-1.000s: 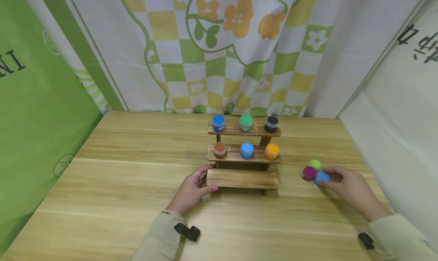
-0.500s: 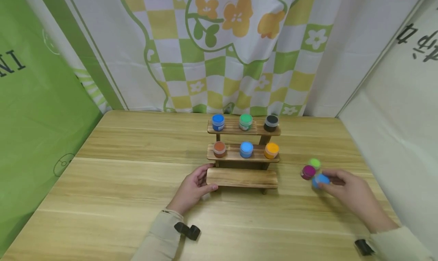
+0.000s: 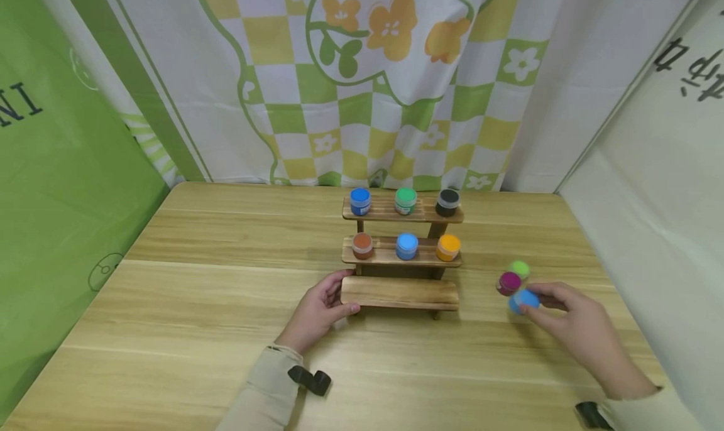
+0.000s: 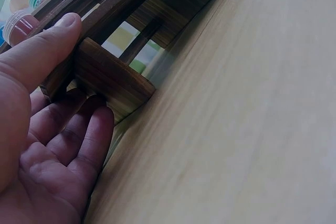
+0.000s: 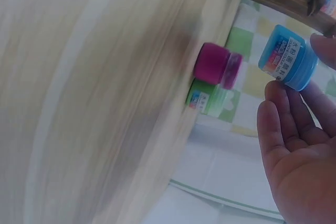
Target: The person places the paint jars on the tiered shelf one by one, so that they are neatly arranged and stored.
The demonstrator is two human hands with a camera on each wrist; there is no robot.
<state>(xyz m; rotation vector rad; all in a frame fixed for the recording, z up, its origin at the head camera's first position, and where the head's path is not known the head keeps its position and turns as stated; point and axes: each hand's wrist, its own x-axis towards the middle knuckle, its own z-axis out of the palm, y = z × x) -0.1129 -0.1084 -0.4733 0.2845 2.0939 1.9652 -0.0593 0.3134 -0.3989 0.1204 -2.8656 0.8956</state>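
Note:
A three-step wooden rack (image 3: 399, 293) stands on the table. My left hand (image 3: 318, 311) grips the left end of its lowest step, thumb on the front edge and fingers behind, as the left wrist view also shows. That step carries nothing. Between thumb and fingertips, my right hand (image 3: 577, 324) pinches a light blue paint jar (image 5: 287, 59), raised off the table in the right wrist view. Just beyond it a magenta paint jar (image 3: 510, 283) and a lime green paint jar (image 3: 520, 269) stand close together on the table.
Blue (image 3: 360, 201), green (image 3: 405, 200) and black paint jars (image 3: 447, 202) sit on the top step. Brown (image 3: 362, 246), light blue (image 3: 406, 246) and orange paint jars (image 3: 449, 247) sit on the middle one. A patterned curtain (image 3: 390, 123) hangs behind the table (image 3: 198, 330).
My right hand has lifted the light blue jar from beside the magenta and lime green jars and drawn it slightly left and nearer. My left hand stays on the rack.

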